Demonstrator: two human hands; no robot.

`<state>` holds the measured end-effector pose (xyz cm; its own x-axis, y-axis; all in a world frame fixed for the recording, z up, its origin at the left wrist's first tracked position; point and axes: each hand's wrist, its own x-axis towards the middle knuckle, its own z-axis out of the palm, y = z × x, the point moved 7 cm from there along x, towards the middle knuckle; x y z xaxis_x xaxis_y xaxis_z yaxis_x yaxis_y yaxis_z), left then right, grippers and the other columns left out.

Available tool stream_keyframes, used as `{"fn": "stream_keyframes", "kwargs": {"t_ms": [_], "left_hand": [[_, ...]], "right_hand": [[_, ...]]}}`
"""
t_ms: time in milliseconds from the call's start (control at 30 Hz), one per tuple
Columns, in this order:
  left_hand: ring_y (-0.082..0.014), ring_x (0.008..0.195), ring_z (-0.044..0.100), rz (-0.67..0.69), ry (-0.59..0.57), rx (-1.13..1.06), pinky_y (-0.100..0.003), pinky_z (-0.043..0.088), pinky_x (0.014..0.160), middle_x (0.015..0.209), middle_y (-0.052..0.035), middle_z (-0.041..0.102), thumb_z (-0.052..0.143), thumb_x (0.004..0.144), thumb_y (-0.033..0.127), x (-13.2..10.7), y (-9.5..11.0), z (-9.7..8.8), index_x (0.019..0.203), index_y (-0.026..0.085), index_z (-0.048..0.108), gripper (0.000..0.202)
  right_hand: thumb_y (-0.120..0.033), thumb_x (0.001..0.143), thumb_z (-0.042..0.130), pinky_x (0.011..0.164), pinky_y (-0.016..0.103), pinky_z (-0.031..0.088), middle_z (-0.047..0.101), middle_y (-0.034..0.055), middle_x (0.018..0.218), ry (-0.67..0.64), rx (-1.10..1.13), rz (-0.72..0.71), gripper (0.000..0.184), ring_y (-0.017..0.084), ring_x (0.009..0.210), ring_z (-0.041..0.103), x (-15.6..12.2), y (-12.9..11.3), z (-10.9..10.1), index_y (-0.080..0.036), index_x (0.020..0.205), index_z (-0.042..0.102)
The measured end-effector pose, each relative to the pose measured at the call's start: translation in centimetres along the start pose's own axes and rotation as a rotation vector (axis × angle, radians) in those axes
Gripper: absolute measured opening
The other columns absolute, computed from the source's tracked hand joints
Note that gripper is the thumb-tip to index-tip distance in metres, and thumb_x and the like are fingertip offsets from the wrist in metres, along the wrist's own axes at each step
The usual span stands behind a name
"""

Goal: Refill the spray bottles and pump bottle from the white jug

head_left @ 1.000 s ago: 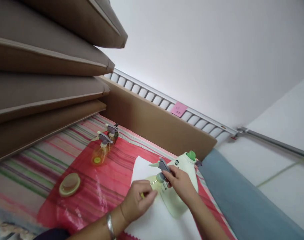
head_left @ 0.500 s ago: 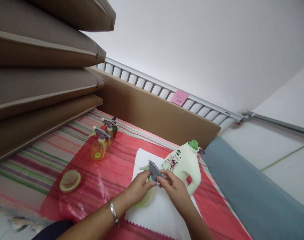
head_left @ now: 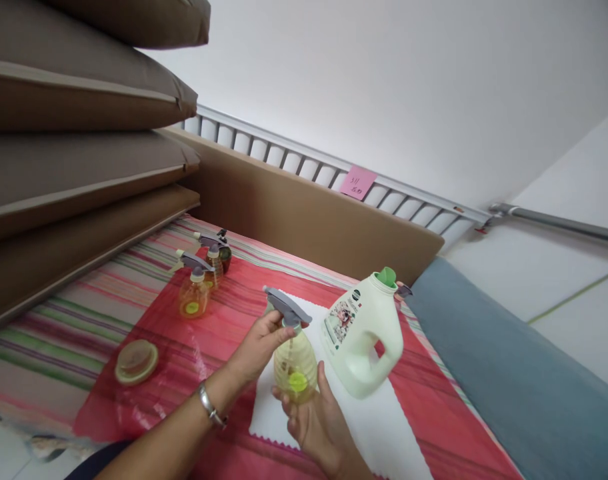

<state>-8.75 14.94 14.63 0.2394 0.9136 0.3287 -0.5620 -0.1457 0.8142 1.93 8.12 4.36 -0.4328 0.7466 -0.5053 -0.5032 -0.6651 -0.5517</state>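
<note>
A small clear spray bottle (head_left: 295, 363) with a grey trigger head and yellowish liquid is held upright above a white cloth (head_left: 379, 427). My left hand (head_left: 257, 343) grips it at the neck, just under the trigger. My right hand (head_left: 317, 427) supports the bottle's base from below, fingers cupped round it. A white detergent jug (head_left: 367, 333) with a green cap stands on the cloth just right of the bottle.
Two more amber spray bottles (head_left: 194, 293) stand at the back left on a red plastic sheet (head_left: 214, 333) over a striped cover. A round yellowish lid (head_left: 137, 360) lies at left. Brown cushions (head_left: 74, 167) stack up on the left; a cardboard panel (head_left: 304, 227) stands behind.
The spray bottle has been lifted off the cloth and stood upright. My right hand left the trigger head and moved under the base; my left hand shifted to the neck.
</note>
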Motion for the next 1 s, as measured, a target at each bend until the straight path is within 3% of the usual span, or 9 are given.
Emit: {"fn": "stream_keyframes", "kwargs": {"t_ms": [67, 133, 200, 333, 467, 567, 733, 867, 1000], "left_hand": [[-0.0202, 0.092, 0.059, 0.007, 0.077, -0.038, -0.031, 0.041, 0.084, 0.095, -0.0072, 0.069, 0.065, 0.075, 0.027, 0.2, -0.1, -0.8, 0.096, 0.015, 0.065, 0.024], [-0.0200, 0.091, 0.059, 0.025, 0.171, -0.090, -0.031, 0.040, 0.084, 0.094, -0.0073, 0.069, 0.066, 0.074, 0.031, 0.4, -0.2, -1.8, 0.094, 0.015, 0.065, 0.026], [-0.0197, 0.090, 0.060, 0.040, 0.228, -0.139, -0.031, 0.040, 0.084, 0.092, -0.0069, 0.070, 0.067, 0.072, 0.033, 0.4, -0.1, -2.5, 0.092, 0.015, 0.064, 0.027], [-0.0192, 0.089, 0.061, 0.016, 0.205, -0.213, -0.031, 0.040, 0.083, 0.090, -0.0062, 0.070, 0.069, 0.071, 0.033, 0.4, 0.1, -2.5, 0.092, 0.015, 0.063, 0.028], [-0.0191, 0.090, 0.061, 0.038, 0.192, -0.262, -0.031, 0.041, 0.082, 0.093, -0.0072, 0.069, 0.066, 0.074, 0.034, 0.5, 0.6, -2.5, 0.094, 0.015, 0.062, 0.028], [-0.0186, 0.090, 0.062, 0.044, 0.185, -0.274, -0.030, 0.041, 0.081, 0.091, -0.0066, 0.069, 0.066, 0.075, 0.032, 0.5, 0.6, -2.5, 0.092, 0.015, 0.062, 0.025], [-0.0200, 0.086, 0.063, -0.052, 0.138, -0.175, -0.030, 0.044, 0.077, 0.088, -0.0078, 0.070, 0.070, 0.070, 0.029, 0.1, -0.6, -1.7, 0.093, 0.014, 0.064, 0.028], [-0.0202, 0.085, 0.062, -0.062, 0.132, -0.114, -0.031, 0.045, 0.079, 0.089, -0.0072, 0.069, 0.072, 0.066, 0.026, -0.1, -1.2, -0.9, 0.090, 0.013, 0.064, 0.029], [-0.0199, 0.088, 0.060, -0.039, 0.210, -0.042, -0.032, 0.045, 0.082, 0.091, -0.0046, 0.067, 0.069, 0.069, 0.028, -0.6, -1.3, -0.9, 0.092, 0.016, 0.062, 0.026]], "right_hand": [[-0.070, 0.079, 0.037, 0.064, 0.026, 0.048, 0.069, 0.0122, 0.097, 0.044, -0.016, -0.152, 0.062, 0.014, 0.069, 0.064, 0.2, -1.0, 0.1, -0.018, 0.105, 0.058], [-0.061, 0.074, 0.054, 0.080, 0.033, 0.047, 0.063, 0.0088, 0.115, 0.038, -0.062, -0.375, 0.052, 0.018, 0.090, 0.063, 0.0, -2.4, 0.4, -0.026, 0.113, 0.054], [-0.055, 0.072, 0.061, 0.087, 0.040, 0.043, 0.051, 0.0037, 0.132, 0.000, -0.102, -0.504, 0.056, 0.022, 0.110, 0.055, -0.3, -3.3, 0.9, -0.036, 0.122, 0.044], [-0.070, 0.077, 0.039, 0.080, 0.044, 0.046, 0.054, 0.0118, 0.129, 0.006, -0.157, -0.308, 0.064, 0.027, 0.101, 0.061, 0.0, -2.2, 1.1, -0.031, 0.128, 0.039], [-0.045, 0.076, 0.061, 0.093, 0.043, 0.040, 0.048, 0.0075, 0.135, 0.000, -0.187, -0.510, 0.060, 0.024, 0.116, 0.052, -1.2, -3.6, 1.7, -0.033, 0.129, 0.035], [-0.040, 0.076, 0.062, 0.097, 0.049, 0.037, 0.041, 0.0092, 0.140, -0.005, -0.331, -0.546, 0.065, 0.027, 0.124, 0.043, -1.7, -4.2, 2.2, -0.032, 0.133, 0.030], [-0.020, 0.056, 0.073, 0.102, 0.044, 0.033, 0.049, 0.0094, 0.132, 0.234, -0.963, -0.684, 0.081, 0.027, 0.122, 0.044, -1.9, -5.9, 3.0, -0.025, 0.129, 0.038], [-0.017, 0.056, 0.067, 0.100, 0.042, 0.035, 0.052, 0.0086, 0.126, 0.285, -1.142, -0.710, 0.080, 0.025, 0.116, 0.049, -1.4, -5.9, 3.5, -0.023, 0.130, 0.035], [-0.023, 0.057, 0.068, 0.101, 0.041, 0.034, 0.049, 0.0116, 0.126, 0.541, -1.339, -0.843, 0.078, 0.026, 0.117, 0.046, -1.7, -6.4, 2.7, -0.019, 0.128, 0.035]]}}
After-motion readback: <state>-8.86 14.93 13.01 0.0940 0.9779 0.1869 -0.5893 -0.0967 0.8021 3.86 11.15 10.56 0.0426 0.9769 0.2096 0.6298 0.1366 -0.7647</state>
